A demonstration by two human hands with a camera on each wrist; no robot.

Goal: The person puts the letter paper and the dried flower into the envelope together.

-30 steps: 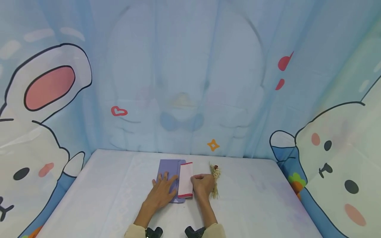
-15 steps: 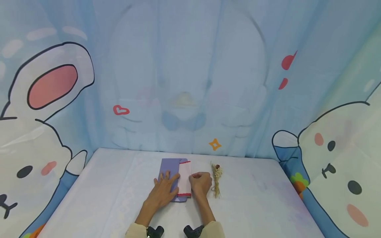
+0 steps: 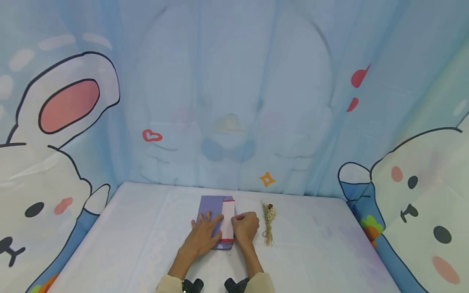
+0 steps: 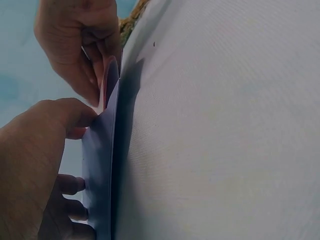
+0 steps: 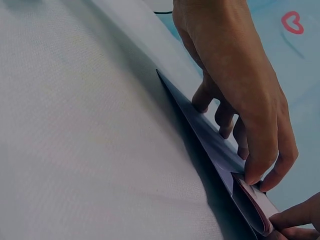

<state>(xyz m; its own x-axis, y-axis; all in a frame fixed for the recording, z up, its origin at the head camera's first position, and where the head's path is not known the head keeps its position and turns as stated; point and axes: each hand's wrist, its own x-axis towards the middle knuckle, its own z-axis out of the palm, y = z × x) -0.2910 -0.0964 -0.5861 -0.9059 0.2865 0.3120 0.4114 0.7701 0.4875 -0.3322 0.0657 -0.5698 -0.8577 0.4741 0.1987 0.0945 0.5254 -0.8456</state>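
A purple paper card (image 3: 210,205) lies on the white table, its right side folded over to show a pale pink flap (image 3: 228,219) with red edging. With fingers spread, my left hand (image 3: 202,235) presses on the card just left of the flap. Thumb and fingers of my right hand (image 3: 246,228) pinch the flap's right edge. In the right wrist view the flap (image 5: 256,210) curls over in a loop, not flat at its bend. From the left wrist view, the card (image 4: 100,160) is seen nearly edge-on under my left fingers.
A small bunch of dried flowers (image 3: 269,224) lies just right of my right hand. The white table (image 3: 311,252) ends at the back against a blue curtain (image 3: 227,81) printed with cartoon figures.
My right hand has moved slightly left with the flap's edge, away from the dried flowers. The pink flap shows narrower now. My left hand stays pressed on the card.
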